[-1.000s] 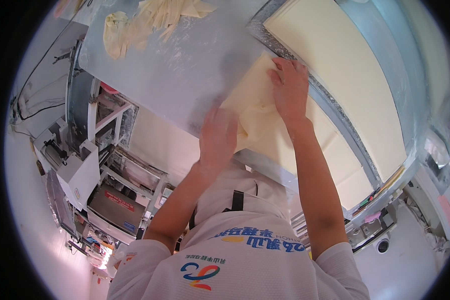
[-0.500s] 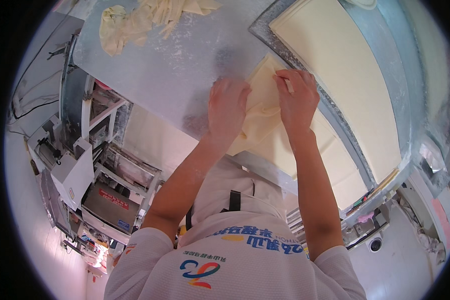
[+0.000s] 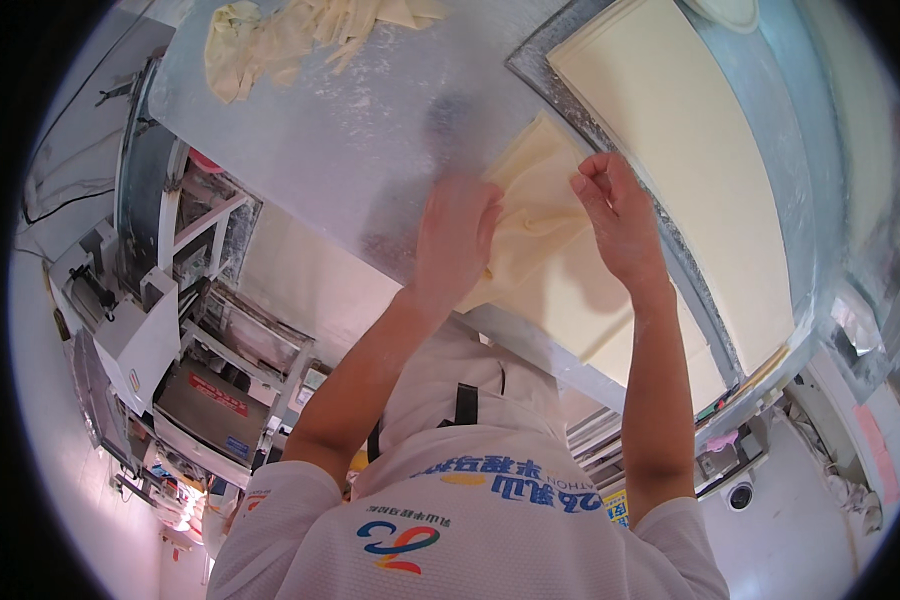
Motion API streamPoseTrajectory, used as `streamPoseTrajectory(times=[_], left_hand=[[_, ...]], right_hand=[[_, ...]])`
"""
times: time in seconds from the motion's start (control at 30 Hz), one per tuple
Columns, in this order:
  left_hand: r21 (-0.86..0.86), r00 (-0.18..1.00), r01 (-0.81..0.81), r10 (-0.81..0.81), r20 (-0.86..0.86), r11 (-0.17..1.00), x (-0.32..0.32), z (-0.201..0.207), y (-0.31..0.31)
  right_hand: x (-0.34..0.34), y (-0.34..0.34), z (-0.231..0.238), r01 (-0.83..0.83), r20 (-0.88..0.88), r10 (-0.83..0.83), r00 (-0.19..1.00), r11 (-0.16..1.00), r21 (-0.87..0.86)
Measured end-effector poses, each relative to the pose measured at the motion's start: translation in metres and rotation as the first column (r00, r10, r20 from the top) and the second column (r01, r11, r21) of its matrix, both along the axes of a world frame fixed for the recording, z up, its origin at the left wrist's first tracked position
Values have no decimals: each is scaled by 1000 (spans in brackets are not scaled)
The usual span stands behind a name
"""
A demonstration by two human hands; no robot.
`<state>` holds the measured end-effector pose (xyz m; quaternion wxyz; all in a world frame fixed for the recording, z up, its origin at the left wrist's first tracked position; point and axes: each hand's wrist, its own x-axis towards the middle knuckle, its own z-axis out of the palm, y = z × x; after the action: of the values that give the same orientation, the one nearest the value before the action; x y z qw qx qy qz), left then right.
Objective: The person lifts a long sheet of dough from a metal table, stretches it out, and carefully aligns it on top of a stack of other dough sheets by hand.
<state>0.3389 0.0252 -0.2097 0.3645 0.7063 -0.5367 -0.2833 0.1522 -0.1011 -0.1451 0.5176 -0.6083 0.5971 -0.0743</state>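
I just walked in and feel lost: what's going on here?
A person works bare-handed on a pale, dough-like sheet with folds in it, on a powder-dusted table. The left hand is at its left edge, the right hand over it further right; whether either grips it is unclear. A stack of pale sheets lies to the right, crumpled strips at far left.

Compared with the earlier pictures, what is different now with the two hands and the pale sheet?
The right hand drew back from the far part of the pale sheet, toward the person and slightly right; it now seems lifted off. The left hand moved forward along the sheet's left side. The stacked sheets on the right and the pale strips at far left stayed put.
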Motion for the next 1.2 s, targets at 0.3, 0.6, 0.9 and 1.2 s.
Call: streamPoseTrajectory(times=[0.3,0.6,0.9,1.2], left_hand=[[-95,999,34,-35,-3,995,-12,15,19],[190,971,-231,239,-20,954,8,8,56],[499,847,-383,511,-146,777,0,-1,90],[165,960,-279,274,54,946,1,9,77]], right_hand=[[-21,3,-2,43,282,-184,942,896,442],[-14,-43,-9,-28,217,-79,973,892,452],[-20,-58,-14,-303,-6,340,940,846,439],[-12,-45,-4,-213,74,200,977,921,326]])
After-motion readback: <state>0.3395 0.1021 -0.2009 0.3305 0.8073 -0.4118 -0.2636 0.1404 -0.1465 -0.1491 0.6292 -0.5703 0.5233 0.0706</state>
